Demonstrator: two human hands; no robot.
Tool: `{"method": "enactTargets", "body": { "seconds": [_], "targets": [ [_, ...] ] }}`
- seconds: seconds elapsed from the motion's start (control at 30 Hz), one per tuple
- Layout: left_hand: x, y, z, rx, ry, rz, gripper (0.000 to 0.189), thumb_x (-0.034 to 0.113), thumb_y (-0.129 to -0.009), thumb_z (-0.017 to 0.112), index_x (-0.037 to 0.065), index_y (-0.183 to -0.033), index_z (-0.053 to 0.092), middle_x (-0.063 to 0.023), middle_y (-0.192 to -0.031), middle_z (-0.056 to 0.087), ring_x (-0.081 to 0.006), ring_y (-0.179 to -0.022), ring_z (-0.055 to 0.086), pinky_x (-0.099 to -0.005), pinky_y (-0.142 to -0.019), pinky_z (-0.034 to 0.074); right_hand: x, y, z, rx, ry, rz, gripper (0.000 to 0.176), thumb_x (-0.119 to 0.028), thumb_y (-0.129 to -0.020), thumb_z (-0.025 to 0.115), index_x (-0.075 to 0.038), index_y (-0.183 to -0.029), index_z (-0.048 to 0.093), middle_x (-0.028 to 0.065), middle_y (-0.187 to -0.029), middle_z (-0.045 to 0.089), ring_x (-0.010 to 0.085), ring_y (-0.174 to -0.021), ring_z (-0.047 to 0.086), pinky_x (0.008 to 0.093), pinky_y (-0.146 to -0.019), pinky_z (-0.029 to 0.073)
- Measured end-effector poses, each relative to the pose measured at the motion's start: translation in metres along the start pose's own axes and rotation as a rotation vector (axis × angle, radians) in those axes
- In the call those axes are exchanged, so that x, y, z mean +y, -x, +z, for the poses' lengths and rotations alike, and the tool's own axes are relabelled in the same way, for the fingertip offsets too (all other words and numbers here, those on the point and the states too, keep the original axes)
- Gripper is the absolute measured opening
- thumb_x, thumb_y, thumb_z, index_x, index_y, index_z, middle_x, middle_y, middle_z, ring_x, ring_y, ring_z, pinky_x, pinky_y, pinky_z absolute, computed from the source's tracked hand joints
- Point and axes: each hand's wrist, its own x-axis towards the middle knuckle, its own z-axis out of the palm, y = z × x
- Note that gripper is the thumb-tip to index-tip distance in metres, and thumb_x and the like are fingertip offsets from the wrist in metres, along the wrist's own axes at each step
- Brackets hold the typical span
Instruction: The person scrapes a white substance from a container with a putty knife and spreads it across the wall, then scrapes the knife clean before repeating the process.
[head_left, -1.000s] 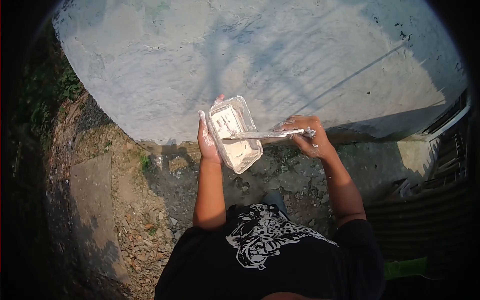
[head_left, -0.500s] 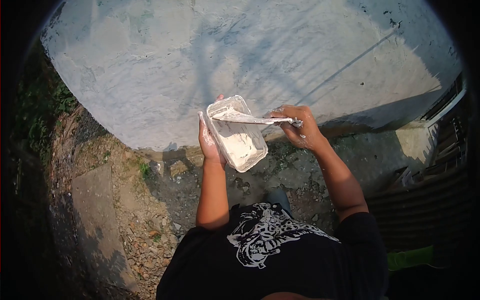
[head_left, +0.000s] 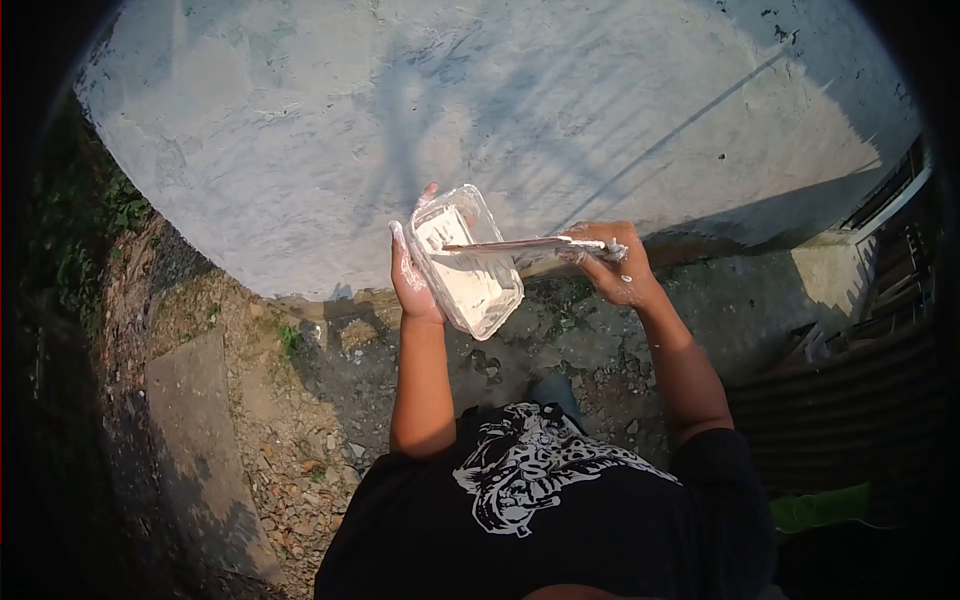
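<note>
While the left hand [head_left: 412, 285] carries a clear rectangular plastic tub half full of white paste [head_left: 470, 275], the right hand [head_left: 612, 262] lays a long flat metal blade smeared with the same white paste [head_left: 500, 246] across its open top. The tub is in the air, tilted, with its opening turned toward the person, just in front of the foot of the wall. The left fingers are wrapped around its left side and back, and one fingertip shows above the upper rim. The right fingers are curled tight around the handle end of the blade. Both hands are spotted with white.

I think the grip is the weak point. The tub is thin and held from one side only, so a hard push of the blade could twist it out of the wet, slippery fingers. Because it leans so much, the paste could also slide over the lower rim and fall to the ground (or on the clothes).

No worktop is here; the place is outdoors. Ahead stands a rough grey-white plastered wall [head_left: 300, 120], crossed by thin shadows. Below it is stony brown earth [head_left: 300, 450] with a flat concrete slab [head_left: 190, 420] to the left and green plants [head_left: 100, 210] beyond. At the right I see dark corrugated sheeting [head_left: 840, 400]. The person wears a black T-shirt with a white print [head_left: 400, 550].
</note>
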Motion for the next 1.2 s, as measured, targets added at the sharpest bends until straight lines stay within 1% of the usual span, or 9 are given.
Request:
{"method": "enactTargets", "body": {
  "seconds": [0.13, 0.23, 0.33, 0.5, 0.63, 0.83, 0.9, 1.1, 1.2],
  "targets": [
    [0.004, 0.004, 0.000, -0.015, -0.029, 0.070, 0.071, 0.055, -0.100, 0.033, 0.006, -0.152, 0.024, -0.0187, -0.138, 0.049, -0.0326, -0.122, 0.053, -0.0521, -0.095, 0.050, 0.015, 0.010, 0.008, 0.054, -0.077, -0.032, 0.022, 0.003, -0.076, 0.066, 0.003, -0.097, 0.070, 0.0200, -0.090, 0.071, 0.0283, -0.081, 0.071, 0.0328, -0.075, 0.053],
    [0.013, 0.003, 0.001, -0.002, -0.045, 0.128, 0.072, 0.055, -0.101, 0.033, 0.006, -0.152, 0.023, -0.0188, -0.141, 0.047, -0.0331, -0.123, 0.052, -0.0513, -0.096, 0.049, 0.012, 0.015, 0.012, 0.024, 0.014, 0.005, 0.017, -0.002, -0.079, 0.070, 0.002, -0.096, 0.071, 0.0154, -0.084, 0.072, 0.0204, -0.075, 0.068, 0.0300, -0.070, 0.051],
    [0.017, 0.001, 0.002, 0.073, -0.001, 0.159, 0.072, 0.054, -0.100, 0.034, 0.005, -0.151, 0.024, -0.0185, -0.140, 0.048, -0.0335, -0.121, 0.053, -0.0499, -0.095, 0.050, 0.004, 0.011, 0.015, 0.075, -0.296, 0.247, 0.015, -0.011, -0.085, 0.071, 0.003, -0.089, 0.070, 0.0045, -0.072, 0.066, 0.0066, -0.065, 0.051, 0.0260, -0.058, 0.041],
    [0.019, -0.002, -0.013, -0.202, 0.104, 0.153, 0.071, 0.051, -0.101, 0.035, 0.001, -0.151, 0.026, -0.0173, -0.148, 0.040, -0.0332, -0.130, 0.046, -0.0484, -0.109, 0.037, 0.009, 0.016, 0.018, 0.136, -0.216, 0.247, 0.017, -0.014, -0.087, 0.070, 0.003, -0.088, 0.070, 0.0032, -0.071, 0.066, 0.0067, -0.065, 0.052, 0.0258, -0.058, 0.041],
    [0.018, -0.001, -0.012, -0.193, 0.115, 0.193, 0.070, 0.050, -0.101, 0.035, 0.002, -0.151, 0.026, -0.0164, -0.149, 0.040, -0.0326, -0.130, 0.046, -0.0475, -0.110, 0.036, 0.011, 0.025, 0.024, 0.108, -0.225, 0.291, 0.019, -0.016, -0.087, 0.070, 0.003, -0.091, 0.071, 0.0025, -0.072, 0.067, 0.0067, -0.066, 0.052, 0.0257, -0.060, 0.042],
    [0.008, -0.007, -0.010, -0.112, -0.014, 0.249, 0.068, 0.050, -0.100, 0.035, 0.002, -0.149, 0.030, -0.0147, -0.148, 0.041, -0.0316, -0.130, 0.046, -0.0461, -0.109, 0.037, -0.039, 0.009, 0.023, 0.240, -0.310, 0.276, 0.022, -0.013, -0.087, 0.071, 0.004, -0.100, 0.070, 0.0054, -0.082, 0.070, 0.0088, -0.071, 0.058, 0.0257, -0.064, 0.046],
    [0.001, -0.007, 0.000, 0.096, -0.156, 0.292, 0.067, 0.052, -0.100, 0.037, 0.003, -0.145, 0.039, -0.0141, -0.145, 0.045, -0.0307, -0.129, 0.047, -0.0458, -0.108, 0.038, -0.044, 0.002, 0.022, 0.286, -0.315, 0.271, 0.022, -0.011, -0.086, 0.071, 0.005, -0.102, 0.069, 0.0066, -0.084, 0.071, 0.0098, -0.074, 0.061, 0.0260, -0.067, 0.048],
    [0.001, -0.010, -0.021, 0.297, 0.106, 0.266, 0.059, 0.053, -0.099, 0.037, 0.007, -0.133, 0.051, -0.0142, -0.134, 0.054, -0.0324, -0.118, 0.054, -0.0489, -0.101, 0.044, -0.012, 0.018, 0.037, 0.338, -0.382, 0.221, 0.023, -0.001, -0.083, 0.068, 0.004, -0.105, 0.071, 0.0087, -0.090, 0.072, 0.0109, -0.083, 0.064, 0.0303, -0.076, 0.052],
    [0.008, -0.009, -0.035, 0.343, 0.141, 0.292, 0.060, 0.054, -0.099, 0.036, 0.007, -0.133, 0.050, -0.0142, -0.132, 0.054, -0.0330, -0.115, 0.055, -0.0499, -0.098, 0.046, -0.004, 0.025, 0.050, 0.223, -0.153, -0.010, 0.031, 0.003, -0.074, 0.064, 0.001, -0.104, 0.072, 0.0151, -0.097, 0.073, 0.0243, -0.089, 0.069, 0.0361, -0.085, 0.052]
  ]
}}
